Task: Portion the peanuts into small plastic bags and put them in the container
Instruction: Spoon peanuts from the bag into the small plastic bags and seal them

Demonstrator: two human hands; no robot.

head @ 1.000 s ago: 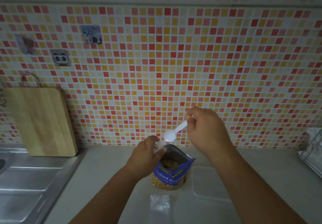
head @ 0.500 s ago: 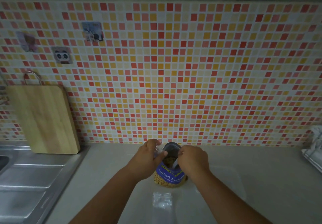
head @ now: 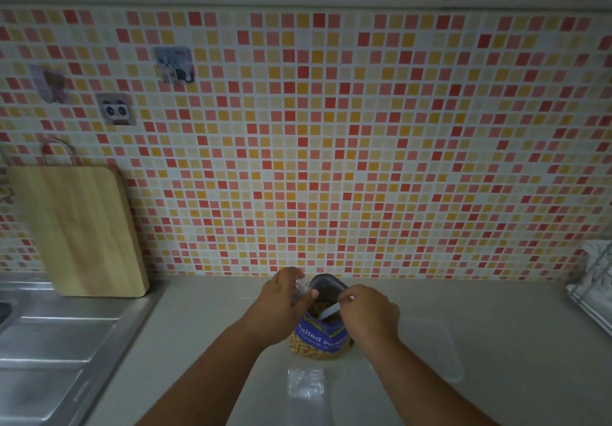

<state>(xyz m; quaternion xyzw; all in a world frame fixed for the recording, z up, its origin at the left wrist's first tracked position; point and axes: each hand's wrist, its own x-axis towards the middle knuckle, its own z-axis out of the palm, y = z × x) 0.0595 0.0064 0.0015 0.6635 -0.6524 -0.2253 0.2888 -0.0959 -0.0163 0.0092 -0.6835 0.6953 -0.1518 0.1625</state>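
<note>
— Against the tiled wall (head: 331,160), on the tabletop (head: 205,326), where's the peanut bag (head: 319,339)?
— Upright and open, between the hands: the left hand (head: 281,306) pinches a small clear bag (head: 299,290) at its rim; the right hand (head: 371,313) grips a white spoon (head: 329,311) dipped inside. A clear container (head: 430,346) lies just right of it.

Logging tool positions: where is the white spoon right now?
Head view, bottom centre: the spoon, held by the right hand, dips into the open peanut bag, whose rim the left hand grips.
</note>
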